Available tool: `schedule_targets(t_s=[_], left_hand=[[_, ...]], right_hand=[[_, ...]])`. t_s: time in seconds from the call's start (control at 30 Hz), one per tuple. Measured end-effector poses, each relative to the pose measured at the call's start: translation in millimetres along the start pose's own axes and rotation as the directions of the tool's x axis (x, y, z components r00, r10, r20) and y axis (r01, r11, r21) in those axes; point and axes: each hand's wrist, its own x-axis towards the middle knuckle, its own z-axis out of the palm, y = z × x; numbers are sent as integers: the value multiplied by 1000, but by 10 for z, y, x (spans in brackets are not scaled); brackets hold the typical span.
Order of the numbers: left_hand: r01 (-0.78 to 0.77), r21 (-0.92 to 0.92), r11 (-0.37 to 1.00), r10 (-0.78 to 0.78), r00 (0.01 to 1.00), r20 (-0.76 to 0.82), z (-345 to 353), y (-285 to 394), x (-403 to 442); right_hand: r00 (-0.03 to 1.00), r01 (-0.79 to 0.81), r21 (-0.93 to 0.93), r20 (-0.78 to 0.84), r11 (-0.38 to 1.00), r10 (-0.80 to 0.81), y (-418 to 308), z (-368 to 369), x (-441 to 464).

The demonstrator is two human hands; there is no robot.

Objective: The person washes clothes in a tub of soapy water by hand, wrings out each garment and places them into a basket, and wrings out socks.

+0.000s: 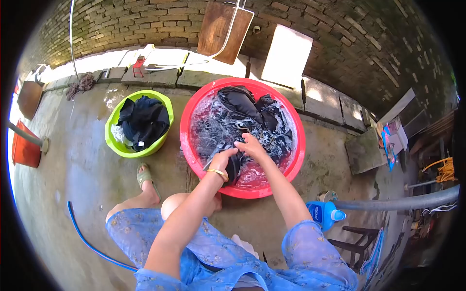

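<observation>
A red basin (299,145) of sudsy water stands in front of me with dark clothes (240,103) soaking in it. At the basin's near side, my left hand (222,162), with a gold bangle at the wrist, is closed on a bunched dark garment (233,169). My right hand (251,147) is just right of it, over the wet clothes; its fingers point left and look apart, with nothing plainly held. Part of the garment is hidden under my hands and the foam.
A lime-green tub (113,140) with dark clothes stands left of the basin. A blue detergent bottle (324,215) and a grey pipe (398,202) are at right, near a dark stool (357,245). A blue hose (86,246) and an orange-red bucket (24,145) are at left.
</observation>
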Motion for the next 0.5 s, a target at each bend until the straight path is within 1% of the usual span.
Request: schedule_targets(t_s=[0.03, 0.07, 0.1, 0.13, 0.17, 0.2, 0.23, 0.27, 0.33, 0.37, 0.4, 0.43, 0.47, 0.5], left_hand=[[18, -93, 996, -11, 997, 72, 59, 73, -78], [41, -182, 982, -15, 989, 145, 131, 153, -194], [-25, -245, 969, 81, 971, 223, 226, 188, -274], [-121, -235, 964, 170, 966, 197, 238, 183, -222], [-174, -237, 956, 241, 925, 293, 232, 201, -150], [-226, -244, 943, 308, 869, 387, 232, 231, -104], [-243, -268, 932, 345, 817, 461, 397, 351, -494], [-281, -307, 909, 407, 756, 513, 455, 380, -561], [-444, -282, 850, 523, 648, 553, 631, 451, -864], [-500, -242, 832, 527, 575, 626, 729, 486, -1015], [-554, -207, 807, 520, 499, 694, 816, 493, -1101], [-597, -166, 785, 550, 547, 631, 865, 437, -1099], [-735, 19, 678, 562, 536, 630, 869, 442, -1020], [-834, 211, 510, 582, 515, 629, 863, 418, -974]], right_hand=[[1000, -9, 132, -2, 991, 10, -130, -48, -153], [1000, -9, 132, -3, 991, 9, -267, -104, -294], [995, 18, 152, 94, 988, -33, -388, -156, -433], [979, 42, 176, 187, 983, -75, -428, -179, -520], [935, 315, -2, 171, 949, -310, -330, -170, -396], [880, 472, -220, 69, 854, -469, -788, -236, -758], [846, 513, -286, 12, 809, -532, -1070, -272, -947], [802, 547, -354, -39, 759, -596, -1278, -309, -1066], [774, 512, -438, -138, 739, -618, -1531, -404, -1197], [786, 479, -416, -189, 773, -588, -1726, -465, -1340], [747, 530, -344, -244, 775, -619, -1818, -522, -1435], [688, 570, -347, -293, 745, -664, -1843, -583, -1477], [626, 609, -352, -338, 711, -703, -1844, -651, -1503], [698, 571, -263, -343, 778, -628, -1825, -707, -1525]])
